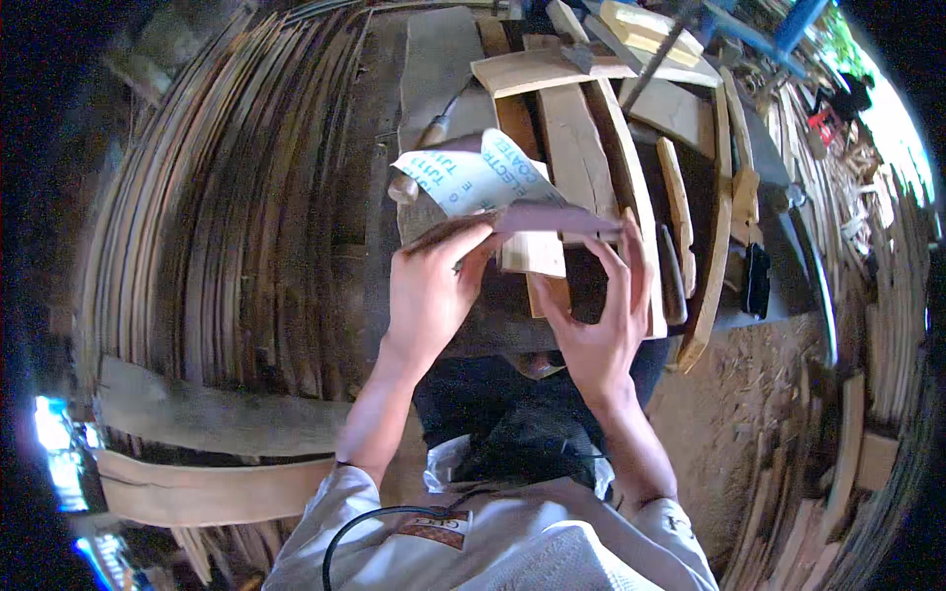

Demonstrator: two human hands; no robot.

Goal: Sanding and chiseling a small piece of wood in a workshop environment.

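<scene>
My left hand [424, 295] pinches the near left part of a sheet of sandpaper [547, 219], whose dark grit side shows along a bent near strip. My right hand [601, 325] has its upper fingertips at the sheet's right end, with thumb and fingers curved apart. The sheet's white printed backing [473, 172] faces up farther back, curled at the edges. A pale wood block [532, 256] shows just below the sheet, between my hands. Behind the sheet, partly hidden by it, lie wooden-handled tools [434, 133] on a grey board [429, 69].
Several cut wooden pieces [581, 128] lie across the dark bench [749, 167]. Long stacked planks [227, 217] fill the left side. A blue metal frame [783, 39] stands at the back right. More offcuts [877, 286] are piled at the right, beside a dirt floor [739, 404].
</scene>
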